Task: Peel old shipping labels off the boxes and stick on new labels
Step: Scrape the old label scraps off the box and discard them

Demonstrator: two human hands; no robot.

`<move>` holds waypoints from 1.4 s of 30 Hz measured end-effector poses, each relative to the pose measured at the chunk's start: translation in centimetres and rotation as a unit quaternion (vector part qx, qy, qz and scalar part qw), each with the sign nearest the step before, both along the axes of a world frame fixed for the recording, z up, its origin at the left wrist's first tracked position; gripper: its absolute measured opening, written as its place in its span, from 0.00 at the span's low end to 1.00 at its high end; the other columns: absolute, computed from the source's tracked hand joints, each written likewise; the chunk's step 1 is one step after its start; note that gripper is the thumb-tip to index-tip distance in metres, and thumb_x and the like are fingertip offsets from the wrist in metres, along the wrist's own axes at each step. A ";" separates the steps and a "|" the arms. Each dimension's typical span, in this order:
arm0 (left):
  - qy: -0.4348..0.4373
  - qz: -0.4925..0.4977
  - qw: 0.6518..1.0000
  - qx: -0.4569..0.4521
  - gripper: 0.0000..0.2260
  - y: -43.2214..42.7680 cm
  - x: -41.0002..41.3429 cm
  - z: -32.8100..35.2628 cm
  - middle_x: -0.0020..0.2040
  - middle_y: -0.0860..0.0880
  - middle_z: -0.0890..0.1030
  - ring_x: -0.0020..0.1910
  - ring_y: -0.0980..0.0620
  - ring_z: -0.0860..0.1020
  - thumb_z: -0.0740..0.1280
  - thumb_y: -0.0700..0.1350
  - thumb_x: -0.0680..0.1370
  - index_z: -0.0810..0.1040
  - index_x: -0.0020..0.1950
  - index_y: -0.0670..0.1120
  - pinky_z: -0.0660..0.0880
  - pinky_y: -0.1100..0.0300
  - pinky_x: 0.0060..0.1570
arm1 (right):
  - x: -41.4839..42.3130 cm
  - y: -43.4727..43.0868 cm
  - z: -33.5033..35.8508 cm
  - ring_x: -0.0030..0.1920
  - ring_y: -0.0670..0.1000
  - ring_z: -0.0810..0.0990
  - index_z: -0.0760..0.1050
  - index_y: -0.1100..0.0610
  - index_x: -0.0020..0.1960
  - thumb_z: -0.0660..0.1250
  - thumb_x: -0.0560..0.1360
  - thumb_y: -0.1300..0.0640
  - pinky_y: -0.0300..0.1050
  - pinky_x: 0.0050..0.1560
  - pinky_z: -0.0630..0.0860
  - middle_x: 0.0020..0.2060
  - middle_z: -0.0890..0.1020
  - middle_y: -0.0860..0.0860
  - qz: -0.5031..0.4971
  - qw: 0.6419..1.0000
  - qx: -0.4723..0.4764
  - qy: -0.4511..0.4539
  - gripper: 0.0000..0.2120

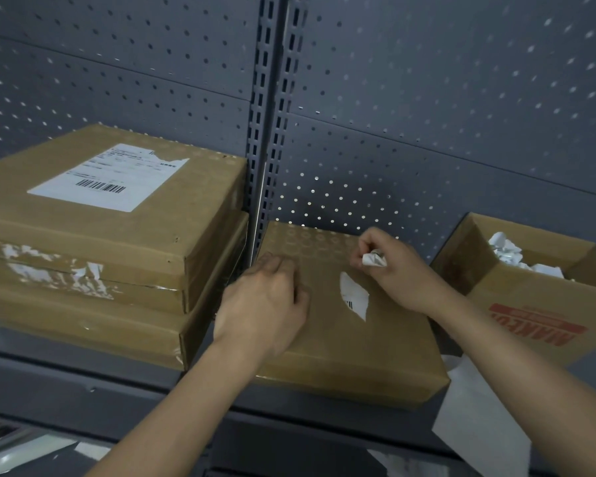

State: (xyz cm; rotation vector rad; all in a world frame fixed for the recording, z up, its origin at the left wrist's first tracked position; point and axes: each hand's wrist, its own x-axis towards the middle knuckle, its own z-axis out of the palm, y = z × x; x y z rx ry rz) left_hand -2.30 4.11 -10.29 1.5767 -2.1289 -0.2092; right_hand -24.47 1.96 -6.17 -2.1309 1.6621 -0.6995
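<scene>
A flat brown box (pixel 375 346) lies on the shelf in front of me. A torn white scrap of old label (pixel 353 297) still sticks to its top. My left hand (pixel 265 301) rests on the box's left part, fingers bent loosely. My right hand (pixel 393 266) hovers over the box's far right and grips a crumpled piece of peeled label (pixel 374 259). To the left stands a stack of brown boxes (pixel 93 270); the top one carries a white shipping label (pixel 107 179) with a barcode and a torn upper corner.
An open carton (pixel 537 304) with red print at the right holds crumpled white paper (pixel 506 253). White sheets (pixel 475 407) hang by the shelf's front edge at lower right. A grey pegboard wall (pixel 427 98) stands behind the shelf.
</scene>
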 end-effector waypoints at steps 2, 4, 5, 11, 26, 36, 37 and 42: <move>-0.002 0.001 1.000 0.001 0.18 0.0 0.0 0.0 0.68 0.54 0.74 0.71 0.54 0.68 0.56 0.53 0.81 0.72 0.69 0.51 0.73 0.55 0.63 | 0.1 0.0 0.1 0.42 0.51 0.78 0.67 0.49 0.42 0.64 0.78 0.61 0.54 0.43 0.76 0.41 0.81 0.46 0.008 1.000 0.008 0.000 0.11; 0.000 -0.002 1.000 0.006 0.18 -0.1 0.0 0.0 0.68 0.54 0.74 0.70 0.53 0.69 0.57 0.54 0.81 0.72 0.69 0.51 0.74 0.54 0.62 | 0.4 -0.1 0.0 0.44 0.49 0.79 0.69 0.50 0.43 0.64 0.77 0.61 0.52 0.47 0.76 0.42 0.81 0.45 0.017 0.999 0.008 0.038 0.09; 0.001 -0.003 1.000 0.009 0.18 -0.1 0.0 0.1 0.68 0.54 0.74 0.70 0.53 0.69 0.57 0.54 0.80 0.72 0.68 0.51 0.74 0.54 0.62 | 0.5 -0.2 -0.1 0.45 0.49 0.79 0.70 0.50 0.44 0.64 0.77 0.62 0.52 0.49 0.76 0.42 0.81 0.45 0.023 0.997 -0.003 0.067 0.08; 0.004 0.000 1.000 0.015 0.17 0.0 0.1 0.3 0.66 0.54 0.75 0.65 0.52 0.73 0.58 0.53 0.80 0.73 0.66 0.51 0.76 0.53 0.58 | 0.9 -0.8 -0.9 0.42 0.49 0.73 0.66 0.46 0.41 0.66 0.71 0.66 0.58 0.44 0.74 0.39 0.75 0.42 0.056 0.975 -0.101 0.190 0.16; -0.001 0.015 1.000 0.012 0.15 0.4 -0.1 0.5 0.63 0.53 0.76 0.63 0.51 0.74 0.57 0.52 0.80 0.74 0.63 0.51 0.75 0.54 0.54 | 1.3 -0.9 -2.3 0.37 0.49 0.69 0.62 0.48 0.38 0.65 0.63 0.74 0.47 0.37 0.67 0.34 0.71 0.43 0.064 0.953 -0.170 0.244 0.22; -0.009 0.010 1.000 0.016 0.16 0.3 0.0 0.6 0.66 0.54 0.74 0.66 0.52 0.72 0.57 0.52 0.81 0.73 0.66 0.51 0.73 0.55 0.57 | 0.5 -0.3 -0.9 0.43 0.49 0.78 0.70 0.51 0.40 0.67 0.74 0.66 0.48 0.45 0.76 0.40 0.81 0.46 0.017 0.997 -0.043 0.061 0.12; -0.010 0.010 1.000 0.015 0.16 0.3 0.0 0.6 0.66 0.54 0.74 0.67 0.52 0.71 0.57 0.52 0.81 0.73 0.67 0.51 0.72 0.56 0.57 | 0.6 -0.4 -0.9 0.43 0.50 0.78 0.71 0.51 0.40 0.68 0.73 0.65 0.51 0.47 0.75 0.40 0.81 0.46 0.024 0.995 -0.052 0.086 0.11; -0.009 0.009 1.000 0.011 0.16 0.2 -0.1 0.5 0.66 0.53 0.74 0.66 0.52 0.72 0.57 0.53 0.81 0.73 0.67 0.51 0.73 0.55 0.57 | 1.4 -0.7 -1.1 0.42 0.49 0.73 0.67 0.48 0.40 0.66 0.72 0.65 0.54 0.46 0.73 0.38 0.76 0.44 0.031 0.980 -0.075 0.183 0.14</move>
